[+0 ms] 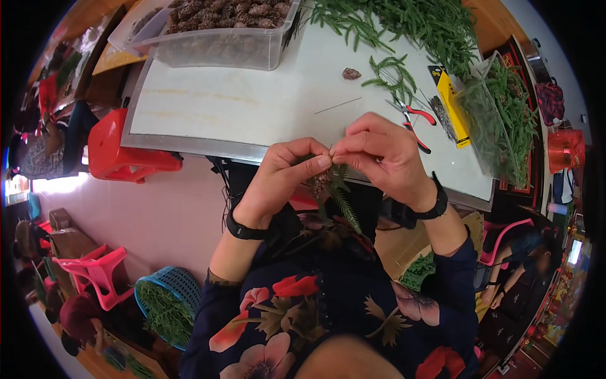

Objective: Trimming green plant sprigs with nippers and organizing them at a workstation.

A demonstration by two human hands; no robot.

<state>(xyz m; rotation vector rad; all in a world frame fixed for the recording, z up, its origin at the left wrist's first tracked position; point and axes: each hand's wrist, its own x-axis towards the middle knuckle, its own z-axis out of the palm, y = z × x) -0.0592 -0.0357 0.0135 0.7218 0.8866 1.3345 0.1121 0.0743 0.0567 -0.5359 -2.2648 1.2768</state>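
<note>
My left hand (pixel 290 172) is closed in a pinch at the top of a small bunch, just over the table's near edge. The bunch is a brown pine cone (pixel 320 184) with a green artificial pine sprig (pixel 344 208), hanging below the fingertips. My right hand (pixel 386 155) pinches at the same spot, its fingertips meeting the left ones. What it grips there is thin and mostly hidden. On the white table (pixel 240 120), beyond my hands, lie a straight thin wire (pixel 338 105), a loose pine cone (pixel 351 74) and red-handled pliers (pixel 416 115).
A clear plastic bin of pine cones (pixel 218 50) stands at the far left. Green sprigs (pixel 429 25) are heaped at the back. At right are a yellow-and-black packet (pixel 451 107) and a clear container with greenery (pixel 499 120). A red stool (pixel 110 145) and blue basket (pixel 180 284) stand left.
</note>
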